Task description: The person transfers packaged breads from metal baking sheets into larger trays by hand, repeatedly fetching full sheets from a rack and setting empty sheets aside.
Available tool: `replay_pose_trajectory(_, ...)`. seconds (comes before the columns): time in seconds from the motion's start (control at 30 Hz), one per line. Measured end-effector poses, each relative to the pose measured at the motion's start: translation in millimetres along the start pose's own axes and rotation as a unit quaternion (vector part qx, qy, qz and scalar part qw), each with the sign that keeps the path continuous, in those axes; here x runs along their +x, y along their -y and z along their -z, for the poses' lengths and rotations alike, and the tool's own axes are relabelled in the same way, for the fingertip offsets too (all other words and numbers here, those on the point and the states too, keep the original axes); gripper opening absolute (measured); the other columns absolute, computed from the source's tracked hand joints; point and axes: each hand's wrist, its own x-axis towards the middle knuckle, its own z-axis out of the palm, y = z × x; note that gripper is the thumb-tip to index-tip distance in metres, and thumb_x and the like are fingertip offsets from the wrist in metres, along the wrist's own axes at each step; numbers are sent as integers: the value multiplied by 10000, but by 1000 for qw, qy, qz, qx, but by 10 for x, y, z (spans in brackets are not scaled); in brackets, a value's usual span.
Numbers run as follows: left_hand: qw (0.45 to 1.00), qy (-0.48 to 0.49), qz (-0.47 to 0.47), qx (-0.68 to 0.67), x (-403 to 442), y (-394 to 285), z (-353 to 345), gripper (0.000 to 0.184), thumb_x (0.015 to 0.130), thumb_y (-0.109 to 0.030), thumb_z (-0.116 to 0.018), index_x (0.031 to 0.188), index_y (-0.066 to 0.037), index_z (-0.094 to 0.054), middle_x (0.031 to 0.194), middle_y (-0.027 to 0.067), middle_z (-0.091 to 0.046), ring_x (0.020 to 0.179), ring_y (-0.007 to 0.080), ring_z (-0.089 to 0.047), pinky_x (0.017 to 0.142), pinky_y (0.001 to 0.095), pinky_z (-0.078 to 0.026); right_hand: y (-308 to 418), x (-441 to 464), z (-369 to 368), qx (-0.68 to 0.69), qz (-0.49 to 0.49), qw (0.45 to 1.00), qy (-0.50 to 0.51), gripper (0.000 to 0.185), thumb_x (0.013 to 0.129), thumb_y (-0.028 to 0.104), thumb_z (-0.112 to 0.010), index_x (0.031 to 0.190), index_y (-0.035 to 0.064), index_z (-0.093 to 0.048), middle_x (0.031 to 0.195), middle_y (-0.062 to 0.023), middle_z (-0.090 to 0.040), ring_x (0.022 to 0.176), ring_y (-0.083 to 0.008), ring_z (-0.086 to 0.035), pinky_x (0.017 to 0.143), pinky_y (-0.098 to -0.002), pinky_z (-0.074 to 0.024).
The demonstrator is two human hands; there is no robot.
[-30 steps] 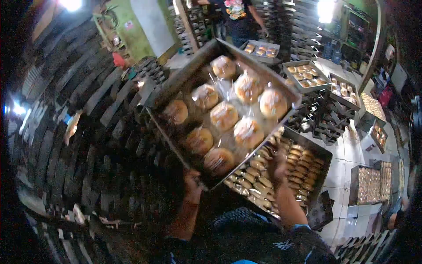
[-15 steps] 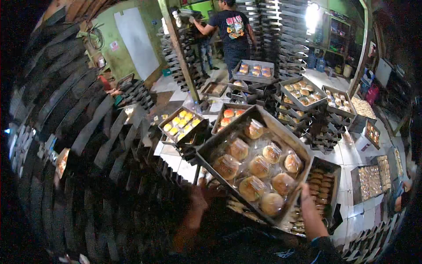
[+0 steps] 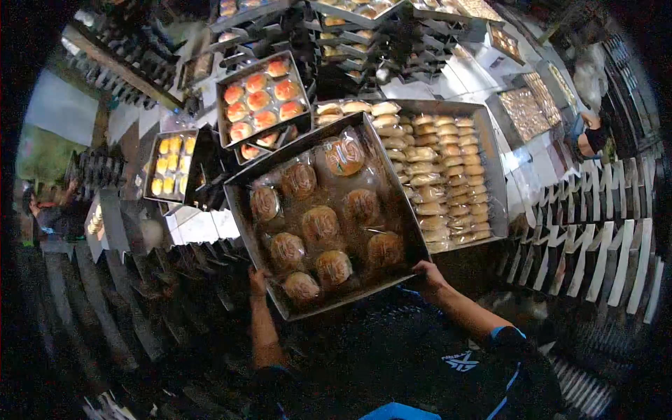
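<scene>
A large metal baking tray [image 3: 378, 171] is held tilted in front of my body. Several round wrapped buns [image 3: 320, 224] lie spaced out in it, under clear plastic. My left hand [image 3: 257, 281] grips the tray's left side near its lower corner, with the fingers partly hidden. At the lower right corner, my right hand [image 3: 428, 274] is closed on the rim. Just beyond and to the right, a bigger tray [image 3: 496, 175] holds packed rows of long wrapped breads [image 3: 448, 178]; the held tray overlaps its left part in view.
Trays of red-topped buns [image 3: 257, 100] and yellow-topped pieces [image 3: 168, 164] stand at upper left. Stacked trays [image 3: 588, 259] rise at right, and more stacks [image 3: 112, 301] at lower left. People's arms show at the far left [image 3: 52, 210] and right [image 3: 591, 133]. A wooden post [image 3: 122, 63] stands at upper left.
My view has tipped down and turned right. The held tray now appears farther left and closer to my body, turned differently. Both hands remain at its edges.
</scene>
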Motion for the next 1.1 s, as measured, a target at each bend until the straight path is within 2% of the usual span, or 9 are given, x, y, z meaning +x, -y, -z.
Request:
replay_pose_trajectory(0.27, 885, -176, -21, 431, -176, -1418, -1645, 491, 874, -421, -479, 1175, -33, -497, 1150, 181, -497, 1063, 322, -475, 908, 439, -385, -129, 247, 485, -152, -111, 982, 34, 325, 793, 324, -570, 916, 36, -653, 708, -70, -612, 568, -185, -531, 577, -323, -434)
replay_pose_trajectory(0.33, 814, -221, -27, 536, -317, -1677, -2085, 462, 879, -366, -512, 1201, -35, -485, 1221, 192, -474, 1130, 335, -454, 946, 438, -368, -11, 267, 692, -438, 189, 818, 322, 476, 836, 414, -555, 1046, -6, -634, 861, -128, -661, 727, -221, -610, 713, -335, -479)
replay_pose_trajectory(0.4, 795, -290, -106, 522, -592, -1811, -2611, 444, 885, -311, -545, 1227, -37, -474, 1293, 203, -451, 1197, 348, -433, 985, 437, -351, 865, -623, -6, -675, 18, 669, 310, 568, 881, 447, -532, 1147, -55, -548, 997, -155, -630, 943, -190, -586, 847, -331, -450)
replay_pose_trajectory(0.47, 807, -334, -205, 441, -748, -1636, -3060, 474, 884, -309, -548, 1276, -65, -439, 1339, 211, -412, 1234, 358, -401, 1006, 443, -333, 937, -680, -62, -567, 223, 761, 222, 635, 834, 459, -564, 1202, -56, -518, 1167, -224, -565, 1114, -310, -524, 967, -371, -390)
replay_pose_trajectory(0.6, 796, -227, 43, 560, -718, -1022, -3551, 650, 846, -356, -609, 1335, -31, -330, 1349, 232, -385, 1243, 366, -386, 1027, 453, -310, 661, -218, -405, -518, 357, 754, 189, 951, 711, 451, -693, 1339, -108, -249, 1239, -289, -463, 1157, -358, -470, 980, -400, -374)
replay_pose_trajectory(0.73, 811, -296, -11, 505, -633, -778, -3723, 717, 773, -372, -705, 1283, 13, -379, 1266, 242, -462, 1179, 348, -460, 991, 456, -361, 345, 330, -577, -533, 268, 800, 59, 936, 646, 423, -751, 1275, -115, -315, 1160, -291, -514, 1110, -361, -509, 944, -407, -406)
replay_pose_trajectory(0.8, 897, -159, -108, 399, -663, -804, -3772, 644, 729, -317, -766, 1193, 8, -461, 1120, 193, -564, 1041, 292, -561, 884, 432, -457, 250, 540, -613, -395, 222, 886, 93, 849, 629, 422, -766, 1176, -106, -386, 1070, -264, -564, 1020, -354, -566, 872, -410, -457)
replay_pose_trajectory(0.93, 863, -142, -149, 460, -919, -868, -4019, 498, 775, -202, -742, 1142, -5, -470, 1050, 119, -587, 924, 204, -600, 792, 367, -507, 375, 246, -658, -517, 341, 780, 84, 732, 659, 385, -773, 1118, -63, -419, 1009, -232, -596, 948, -335, -603, 795, -393, -493)
replay_pose_trajectory(1.1, 977, -88, -96, 166, -1101, -1102, -3762, 623, 894, -120, -574, 1380, 8, -205, 1246, 145, -480, 1143, 224, -487, 968, 385, -407, 766, -137, -599, -284, 320, 867, 255, 521, 780, 346, -714, 1125, 11, -511, 1035, -121, -612, 905, -164, -592, 780, -318, -486)
